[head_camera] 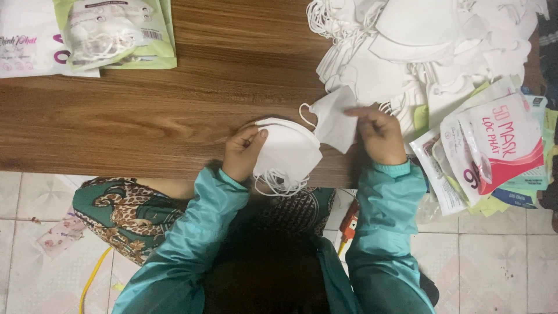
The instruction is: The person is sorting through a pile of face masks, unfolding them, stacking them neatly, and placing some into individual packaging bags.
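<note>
Both hands are positioned at the near edge of the wooden table point(145, 116), with bare wood open to the left. A heap of loose masks point(418, 46) and empty packets point(494, 151) crowd the right side. A stack of white masks point(288, 152) is gripped in the left hand point(243, 152); a single mask point(336, 119) is pinched by the right hand point(379, 135), just beside the stack.

Both arms in teal sleeves reach forward, bent at the elbows. The left hand point(243, 152) is curled with its fingers pinching; the right hand point(381, 135) pinches with raised fingertips.
</note>
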